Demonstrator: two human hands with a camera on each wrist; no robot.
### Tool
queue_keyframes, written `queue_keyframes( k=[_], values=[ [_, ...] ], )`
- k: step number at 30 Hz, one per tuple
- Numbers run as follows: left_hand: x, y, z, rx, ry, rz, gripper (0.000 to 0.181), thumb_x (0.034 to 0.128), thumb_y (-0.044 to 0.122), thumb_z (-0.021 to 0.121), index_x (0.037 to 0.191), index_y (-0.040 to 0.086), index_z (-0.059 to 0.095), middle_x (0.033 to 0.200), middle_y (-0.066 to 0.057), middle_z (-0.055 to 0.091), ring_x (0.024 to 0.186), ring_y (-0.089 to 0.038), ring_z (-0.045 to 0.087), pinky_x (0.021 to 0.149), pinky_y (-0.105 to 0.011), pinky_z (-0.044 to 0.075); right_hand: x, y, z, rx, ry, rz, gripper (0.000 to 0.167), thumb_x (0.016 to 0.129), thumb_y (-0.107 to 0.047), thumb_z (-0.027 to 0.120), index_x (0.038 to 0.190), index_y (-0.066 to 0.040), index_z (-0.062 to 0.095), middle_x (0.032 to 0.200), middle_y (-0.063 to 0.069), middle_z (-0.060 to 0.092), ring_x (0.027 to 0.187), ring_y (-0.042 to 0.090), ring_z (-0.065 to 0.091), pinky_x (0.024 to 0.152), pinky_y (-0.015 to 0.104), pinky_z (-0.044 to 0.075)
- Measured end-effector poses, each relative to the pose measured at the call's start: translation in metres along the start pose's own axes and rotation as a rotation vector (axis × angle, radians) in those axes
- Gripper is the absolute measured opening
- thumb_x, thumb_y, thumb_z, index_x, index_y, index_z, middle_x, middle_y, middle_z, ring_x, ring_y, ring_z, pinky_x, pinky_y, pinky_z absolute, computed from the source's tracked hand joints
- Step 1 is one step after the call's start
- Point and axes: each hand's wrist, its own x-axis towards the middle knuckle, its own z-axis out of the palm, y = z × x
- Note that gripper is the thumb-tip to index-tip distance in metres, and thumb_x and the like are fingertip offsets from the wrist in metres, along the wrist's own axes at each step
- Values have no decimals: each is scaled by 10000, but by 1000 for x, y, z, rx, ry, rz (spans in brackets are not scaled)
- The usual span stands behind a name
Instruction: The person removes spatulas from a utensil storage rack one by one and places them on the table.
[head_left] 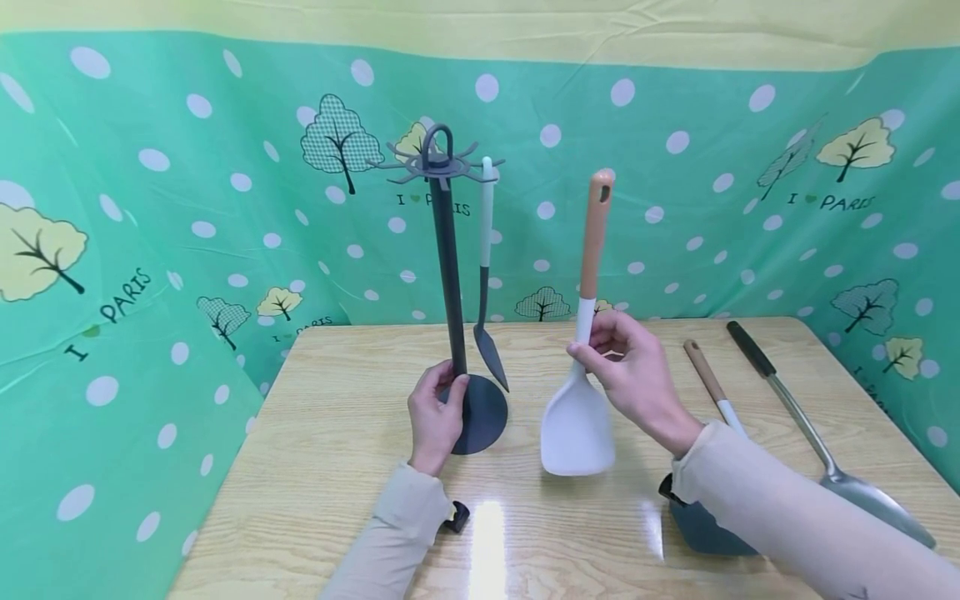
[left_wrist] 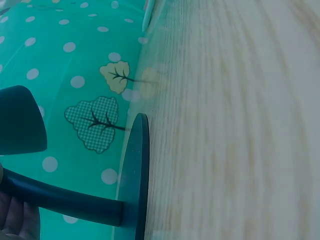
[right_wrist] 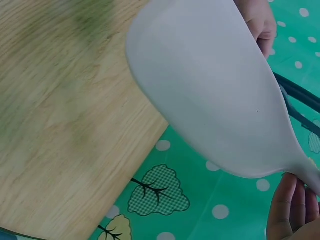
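Note:
A black utensil stand [head_left: 447, 275] with a ring of hooks on top rises from the table, slightly tilted. My left hand [head_left: 437, 412] grips its pole just above the round base. From one hook hangs a utensil with a mint handle [head_left: 486, 212] and a dark head. To the right, my right hand [head_left: 633, 371] pinches the lower handle of a white spatula [head_left: 577, 429] with a wood-coloured upper handle. The spatula is upright, blade down, above the table and apart from the stand. Its broad blade [right_wrist: 205, 90] fills much of the right wrist view.
On the table's right side lie a dark-bladed turner [head_left: 708, 533], partly hidden by my right forearm, and a metal turner [head_left: 873, 500] with a black handle. A green dotted curtain [head_left: 637, 242] surrounds the wooden table [head_left: 337, 458].

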Motion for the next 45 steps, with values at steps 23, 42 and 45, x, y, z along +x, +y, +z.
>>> queue_keyframes(
  k=[23,42,45],
  values=[
    [0,0,0,-6,0,-16,176,854,-75,650,1028,-103,646,905,-236,644,831,-354,635,771,-505,535,-12,25,-23,-67,-78,204,274,884,-214,701,1058,-37,584,892,139,621,758,237,627,657,369,584],
    [0,-1,0,1,-7,-22,184,861,-70,647,1043,-94,646,912,-223,644,836,-344,634,780,-501,534,-27,40,-25,-72,-163,373,296,889,-137,683,1091,33,549,888,155,594,779,256,608,654,363,583],
    [0,-1,0,11,-7,-22,188,861,-62,651,1047,-90,647,913,-216,646,838,-337,634,779,-497,534,-29,43,-26,-90,-176,389,294,890,-136,680,1088,35,545,876,151,584,784,282,605,637,342,580]
  ],
)
